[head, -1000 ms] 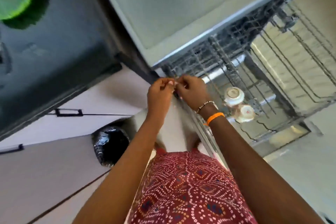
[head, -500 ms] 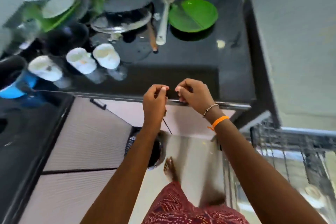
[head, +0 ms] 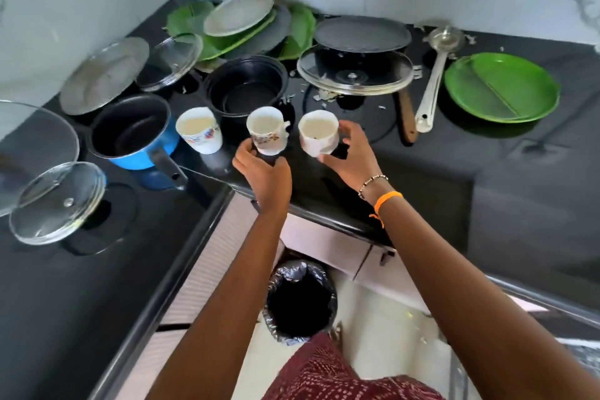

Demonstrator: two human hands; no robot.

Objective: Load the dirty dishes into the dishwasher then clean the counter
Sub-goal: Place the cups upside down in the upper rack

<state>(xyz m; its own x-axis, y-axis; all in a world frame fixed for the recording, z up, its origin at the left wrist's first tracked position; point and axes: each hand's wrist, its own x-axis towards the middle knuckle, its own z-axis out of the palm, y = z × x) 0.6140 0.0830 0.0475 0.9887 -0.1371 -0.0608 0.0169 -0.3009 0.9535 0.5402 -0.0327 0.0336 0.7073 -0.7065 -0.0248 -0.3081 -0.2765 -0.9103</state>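
Left hand (head: 264, 169), fingers closed around the middle cup (head: 267, 130); right hand (head: 349, 156), fingers closed around the right cup (head: 318, 132). Both cups sit near the front edge of the black surface (head: 487, 153). A third cup (head: 198, 130) stands free beside a blue pan (head: 134, 131); a green plate (head: 501, 91) lies far right.

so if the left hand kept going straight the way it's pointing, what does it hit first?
The left hand already grips the middle cup. Straight beyond that cup sits the black bowl, probably the first thing met, though depth is hard to judge here.
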